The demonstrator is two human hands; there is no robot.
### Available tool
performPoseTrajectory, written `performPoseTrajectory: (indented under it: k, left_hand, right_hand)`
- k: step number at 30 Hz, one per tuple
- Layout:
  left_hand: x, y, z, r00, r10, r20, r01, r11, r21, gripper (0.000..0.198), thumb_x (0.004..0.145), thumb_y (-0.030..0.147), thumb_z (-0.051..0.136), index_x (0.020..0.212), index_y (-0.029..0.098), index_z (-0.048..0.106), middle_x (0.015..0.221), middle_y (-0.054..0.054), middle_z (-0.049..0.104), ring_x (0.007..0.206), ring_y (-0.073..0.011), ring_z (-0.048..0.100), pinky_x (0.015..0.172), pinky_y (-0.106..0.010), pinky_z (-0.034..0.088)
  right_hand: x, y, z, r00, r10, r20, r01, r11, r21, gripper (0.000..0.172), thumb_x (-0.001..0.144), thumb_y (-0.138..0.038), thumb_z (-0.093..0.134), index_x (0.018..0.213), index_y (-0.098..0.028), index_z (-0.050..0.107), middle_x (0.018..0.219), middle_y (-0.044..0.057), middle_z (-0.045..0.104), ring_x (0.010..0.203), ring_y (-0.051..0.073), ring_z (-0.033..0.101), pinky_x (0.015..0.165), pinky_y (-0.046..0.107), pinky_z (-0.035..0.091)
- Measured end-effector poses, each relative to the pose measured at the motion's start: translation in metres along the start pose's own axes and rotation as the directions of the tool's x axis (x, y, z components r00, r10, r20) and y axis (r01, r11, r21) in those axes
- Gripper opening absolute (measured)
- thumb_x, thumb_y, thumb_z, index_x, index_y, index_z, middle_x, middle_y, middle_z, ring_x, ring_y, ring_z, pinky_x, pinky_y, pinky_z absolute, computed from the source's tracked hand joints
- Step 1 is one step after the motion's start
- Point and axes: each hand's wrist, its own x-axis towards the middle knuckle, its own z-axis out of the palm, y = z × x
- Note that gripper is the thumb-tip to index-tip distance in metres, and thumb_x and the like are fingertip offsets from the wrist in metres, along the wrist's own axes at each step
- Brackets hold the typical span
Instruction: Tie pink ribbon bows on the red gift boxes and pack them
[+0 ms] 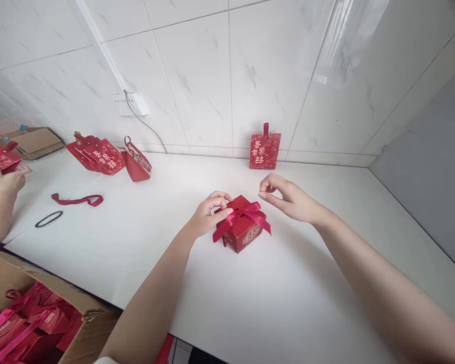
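A small red gift box point(239, 237) stands on the white table in front of me, with a round gold pattern on one side. Tied across its top is a shiny crimson ribbon bow point(256, 216), its tails hanging over the edges. My left hand point(210, 215) pinches the bow's left part between thumb and fingers. To the right of the box, my right hand point(288, 199) hovers just above the table, fingers curled and the thumb close to the index fingertip. Nothing shows between them, and this hand is apart from the bow.
A red gift bag point(264, 151) stands against the tiled wall. Further left are several red bags point(98, 155), another bag point(136, 164), a dark red ribbon strip point(78, 200) and a black loop point(49, 219). Another person's hand point(7, 179) holds a red bag. A carton point(87, 331) contains red boxes.
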Motion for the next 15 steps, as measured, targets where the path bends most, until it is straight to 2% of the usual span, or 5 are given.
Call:
performPoseTrajectory:
  k: [1,3,6,10,15]
  left_hand:
    - [-0.001,0.001,0.001,1.0,-0.005,0.011,0.005,1.0,-0.014,0.03,0.087,0.036,0.059,0.068,0.017,0.045,0.12,-0.007,0.052,0.091,-0.0164,0.057,0.071,-0.028,0.049]
    - [-0.001,0.002,0.001,0.999,-0.004,0.032,0.005,0.999,-0.035,0.029,0.086,0.035,0.06,0.069,0.017,0.045,0.123,-0.007,0.051,0.09,-0.016,0.057,0.071,-0.028,0.049]
    - [0.0,0.002,0.001,0.999,0.018,0.037,-0.016,0.998,-0.054,0.025,0.088,0.032,0.054,0.069,0.017,0.047,0.122,-0.007,0.051,0.096,-0.0182,0.057,0.078,-0.031,0.048]
    - [0.002,0.0,0.0,0.999,0.027,0.029,-0.025,0.998,-0.066,0.024,0.089,0.029,0.05,0.067,0.018,0.049,0.116,-0.008,0.053,0.108,-0.022,0.055,0.089,-0.035,0.046]
    - [0.002,0.002,0.0,0.999,0.032,0.032,-0.03,0.998,-0.06,0.022,0.087,0.028,0.05,0.068,0.017,0.05,0.117,-0.008,0.053,0.102,-0.0205,0.056,0.091,-0.036,0.046]
  right_hand:
    - [0.0,-0.006,0.0,0.999,-0.037,-0.007,0.037,0.999,-0.013,0.015,0.096,-0.037,0.051,0.092,-0.023,0.057,0.098,0.006,0.061,0.092,0.021,0.056,0.084,0.036,0.046]
    - [-0.001,-0.018,0.006,0.994,-0.094,0.053,0.094,0.995,-0.014,0.011,0.097,-0.031,0.05,0.095,-0.024,0.059,0.104,0.006,0.061,0.099,0.021,0.057,0.089,0.037,0.046]
    - [-0.002,-0.027,0.023,0.985,-0.118,0.128,0.124,0.992,-0.038,0.007,0.094,-0.027,0.056,0.1,-0.025,0.06,0.113,0.006,0.061,0.107,0.023,0.055,0.097,0.041,0.044]
    - [-0.002,-0.025,0.046,0.992,-0.098,0.084,0.103,0.993,-0.057,0.013,0.092,-0.025,0.059,0.104,-0.026,0.058,0.116,0.005,0.062,0.11,0.024,0.054,0.101,0.045,0.041]
    - [-0.002,-0.018,0.056,0.993,-0.12,0.018,0.121,0.992,-0.036,0.011,0.091,-0.016,0.056,0.097,-0.024,0.058,0.107,0.004,0.064,0.102,0.021,0.057,0.094,0.04,0.044]
